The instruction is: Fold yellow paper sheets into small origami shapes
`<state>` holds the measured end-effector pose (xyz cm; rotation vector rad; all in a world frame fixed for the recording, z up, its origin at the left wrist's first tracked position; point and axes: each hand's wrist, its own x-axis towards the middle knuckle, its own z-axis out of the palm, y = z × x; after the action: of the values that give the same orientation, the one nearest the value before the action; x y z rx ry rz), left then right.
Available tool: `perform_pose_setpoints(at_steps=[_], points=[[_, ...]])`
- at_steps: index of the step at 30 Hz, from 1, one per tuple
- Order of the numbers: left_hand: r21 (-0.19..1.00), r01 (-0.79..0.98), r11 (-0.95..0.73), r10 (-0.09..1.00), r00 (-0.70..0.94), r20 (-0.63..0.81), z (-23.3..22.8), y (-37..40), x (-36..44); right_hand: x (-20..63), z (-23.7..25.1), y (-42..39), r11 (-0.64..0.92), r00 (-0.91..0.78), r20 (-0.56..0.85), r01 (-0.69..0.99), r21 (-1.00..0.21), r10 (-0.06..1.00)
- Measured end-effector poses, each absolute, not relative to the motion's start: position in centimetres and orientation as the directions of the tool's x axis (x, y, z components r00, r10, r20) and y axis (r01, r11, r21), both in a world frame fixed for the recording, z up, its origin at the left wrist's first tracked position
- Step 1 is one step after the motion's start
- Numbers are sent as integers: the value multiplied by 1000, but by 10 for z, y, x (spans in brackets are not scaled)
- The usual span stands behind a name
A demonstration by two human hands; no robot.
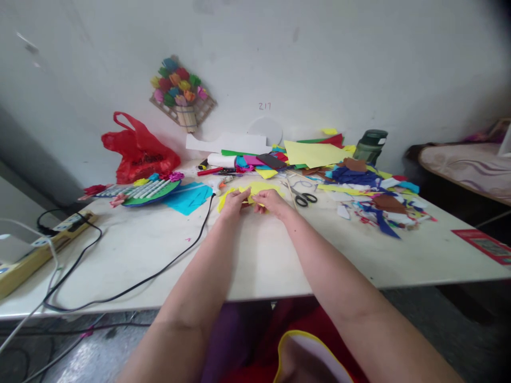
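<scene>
Both hands are close together over the middle of the table, with crinkled yellow paper [259,186] between and behind them. My left hand [235,203] is closed on the paper's left part, fingers bent inward. Opposite it, my right hand [270,200] pinches the paper with thumb and fingers. The fingers partly hide the paper, so its exact shape is unclear. Just right of my right hand lies a pair of black-handled scissors [306,199]. A hot glue gun [217,185] with a black cord rests left of my left hand.
Blue paper [189,198], a green round craft piece [154,192] and a red plastic bag [138,151] lie left. Coloured paper scraps [383,202] and a dark green bottle [371,146] are right. The black cord [159,270] crosses the table's left side to a power strip [51,242].
</scene>
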<state>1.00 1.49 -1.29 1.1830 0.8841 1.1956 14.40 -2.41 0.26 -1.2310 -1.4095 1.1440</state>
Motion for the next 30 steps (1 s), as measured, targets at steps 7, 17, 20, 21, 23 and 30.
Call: perform_pose_setpoints(at_steps=[7, 17, 20, 21, 23, 30], points=[[949, -315, 3, 994, 105, 32, -12, 18, 11, 141, 3, -25, 132, -109, 122, 90, -987, 987], [915, -402, 44, 984, 176, 29, -12, 18, 12, 142, 1, -23, 121, -44, 122, -18, -992, 992], [938, -344, 37, 948, 309, 76, -13, 15, 14, 142, -1, -20, 113, -24, 114, -41, -993, 993], [945, -327, 16, 936, 337, 100, -13, 13, 14, 141, -2, -19, 106, -27, 107, -49, -993, 994], [950, -310, -24, 933, 336, 133, -13, 11, 13, 142, -3, -19, 87, -45, 90, -66, -994, 995], [951, -303, -60, 983, 146, 108, -6, 11, 10, 143, -2, -21, -18, -116, -14, -37, -999, 993]])
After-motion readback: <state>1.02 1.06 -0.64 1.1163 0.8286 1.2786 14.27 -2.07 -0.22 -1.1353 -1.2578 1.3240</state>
